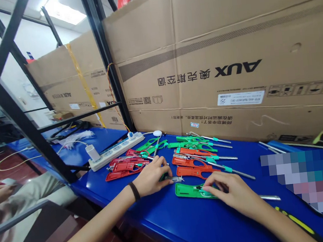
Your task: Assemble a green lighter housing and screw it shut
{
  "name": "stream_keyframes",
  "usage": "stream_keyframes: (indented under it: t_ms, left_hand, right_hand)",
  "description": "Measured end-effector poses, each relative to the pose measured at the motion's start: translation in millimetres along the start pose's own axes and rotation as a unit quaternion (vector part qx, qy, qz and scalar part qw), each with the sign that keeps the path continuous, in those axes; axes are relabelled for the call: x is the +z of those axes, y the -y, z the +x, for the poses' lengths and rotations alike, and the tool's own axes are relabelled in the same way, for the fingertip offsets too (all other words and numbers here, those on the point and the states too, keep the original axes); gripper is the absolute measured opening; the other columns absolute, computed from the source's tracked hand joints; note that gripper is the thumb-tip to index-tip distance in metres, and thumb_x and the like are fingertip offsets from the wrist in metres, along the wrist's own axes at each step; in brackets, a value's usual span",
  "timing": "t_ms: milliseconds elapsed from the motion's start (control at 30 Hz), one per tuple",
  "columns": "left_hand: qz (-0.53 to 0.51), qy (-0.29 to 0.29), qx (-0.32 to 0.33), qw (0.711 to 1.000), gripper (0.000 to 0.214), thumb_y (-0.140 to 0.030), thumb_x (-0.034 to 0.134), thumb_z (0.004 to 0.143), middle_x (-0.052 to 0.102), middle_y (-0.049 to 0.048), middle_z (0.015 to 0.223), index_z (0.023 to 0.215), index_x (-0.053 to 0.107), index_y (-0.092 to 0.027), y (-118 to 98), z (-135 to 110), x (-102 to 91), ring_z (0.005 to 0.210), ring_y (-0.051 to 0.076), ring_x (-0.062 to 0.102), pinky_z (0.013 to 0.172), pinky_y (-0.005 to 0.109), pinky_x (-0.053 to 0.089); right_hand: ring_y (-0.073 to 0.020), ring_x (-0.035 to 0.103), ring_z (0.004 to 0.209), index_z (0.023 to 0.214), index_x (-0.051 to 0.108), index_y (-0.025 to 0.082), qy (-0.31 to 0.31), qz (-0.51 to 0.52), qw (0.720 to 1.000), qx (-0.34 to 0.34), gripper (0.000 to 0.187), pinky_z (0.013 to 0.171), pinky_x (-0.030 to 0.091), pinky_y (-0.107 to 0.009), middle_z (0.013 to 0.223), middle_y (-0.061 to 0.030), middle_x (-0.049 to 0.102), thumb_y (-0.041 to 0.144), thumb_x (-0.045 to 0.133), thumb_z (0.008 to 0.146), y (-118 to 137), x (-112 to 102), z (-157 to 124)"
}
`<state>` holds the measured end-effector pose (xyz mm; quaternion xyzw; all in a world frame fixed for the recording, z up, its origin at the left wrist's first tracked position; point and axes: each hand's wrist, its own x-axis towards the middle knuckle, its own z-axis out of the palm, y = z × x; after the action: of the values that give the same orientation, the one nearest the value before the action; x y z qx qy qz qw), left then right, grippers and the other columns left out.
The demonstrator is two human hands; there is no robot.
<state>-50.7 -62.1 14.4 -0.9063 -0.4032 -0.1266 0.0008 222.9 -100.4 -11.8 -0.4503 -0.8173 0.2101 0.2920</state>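
My left hand [152, 177] rests on the blue table [190, 225] with a black band at the wrist. Its fingers are closed round a small clear and metal part [175, 179]. My right hand [229, 191] lies on a green plastic lighter shell [187, 190] with its fingers curled over the shell's right end, holding it down. A metal rod [269, 198] sticks out to the right of this hand. Behind both hands lie several red, orange and green long-nosed lighter bodies [193, 160] with metal tubes.
A white power strip [115, 151] with a plugged charger lies at the back left. Large cardboard boxes [230, 60] stand along the table's far edge behind black shelf posts [109, 61]. Another person sits at the left [2, 199]. A yellow-black tool [297, 220] lies near right.
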Motion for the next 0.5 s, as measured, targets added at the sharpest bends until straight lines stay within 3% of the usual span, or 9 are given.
stream_keyframes:
  t_ms: [100, 267, 500]
  left_hand:
    - [-0.036, -0.04, 0.007, 0.999, 0.011, -0.028, 0.062, 0.083, 0.054, 0.0056, 0.102, 0.09, 0.061, -0.02, -4.8, -2.7, 0.4, 0.096, 0.021, 0.053, 0.092, 0.039, 0.04]
    - [-0.112, -0.042, 0.0, 0.993, 0.012, -0.03, 0.055, 0.089, 0.062, 0.0017, 0.088, 0.095, 0.058, -0.021, -26.6, -13.5, 6.8, 0.082, 0.017, 0.057, 0.075, 0.029, 0.044]
    - [-0.109, -0.068, 0.034, 0.991, 0.011, -0.027, 0.054, 0.09, 0.064, 0.0019, 0.088, 0.097, 0.058, -0.02, -43.3, -13.1, 12.8, 0.081, 0.016, 0.058, 0.076, 0.029, 0.042]
  right_hand:
    - [-0.0123, 0.049, 0.055, 0.081, 0.066, 0.023, -0.006, -0.005, 1.0, -0.001, 0.016, 0.053, 0.037, -0.024, 0.067, 0.0018, 0.062, 0.034, 0.056, 0.086, 0.6, 0.8, -0.9]
    - [-0.0121, 0.049, 0.055, 0.082, 0.067, 0.024, -0.022, 0.006, 1.0, 0.001, 0.014, 0.054, 0.036, -0.023, 0.069, 0.0029, 0.064, 0.032, 0.056, 0.086, 4.1, 2.9, -1.4]
    - [-0.0122, 0.052, 0.06, 0.083, 0.066, 0.024, -0.033, 0.008, 0.999, -0.011, 0.011, 0.058, 0.039, -0.023, 0.075, 0.0026, 0.066, 0.028, 0.056, 0.085, 4.2, 3.5, -1.3]
